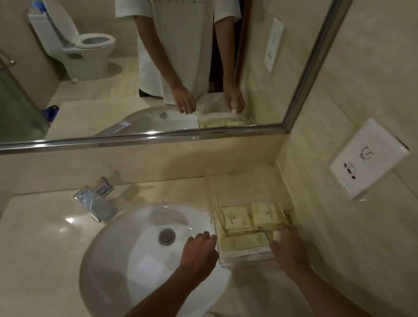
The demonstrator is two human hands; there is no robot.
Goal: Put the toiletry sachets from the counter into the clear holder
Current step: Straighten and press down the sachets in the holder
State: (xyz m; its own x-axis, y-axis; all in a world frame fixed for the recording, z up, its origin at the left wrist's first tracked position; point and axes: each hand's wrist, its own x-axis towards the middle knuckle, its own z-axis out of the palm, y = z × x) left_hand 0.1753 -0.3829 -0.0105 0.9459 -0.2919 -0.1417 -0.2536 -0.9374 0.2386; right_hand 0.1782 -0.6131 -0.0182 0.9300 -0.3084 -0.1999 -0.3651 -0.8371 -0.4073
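A clear holder (245, 257) stands on the beige counter, right of the sink, filled with several pale yellow toiletry sachets (237, 221). My left hand (199, 255) hovers over the sink's right rim, fingers loosely curled, its fingertips touching the holder's left wall. My right hand (287, 246) rests at the holder's near right corner, with a small white object pinched at the fingertips over the sachets. What that object is I cannot tell.
A white sink (136, 261) with a chrome tap (96, 199) fills the counter's middle. A mirror (110, 65) hangs behind and reflects a person. On the right wall there is a white socket plate (367, 158). A white cloth lies at the near edge.
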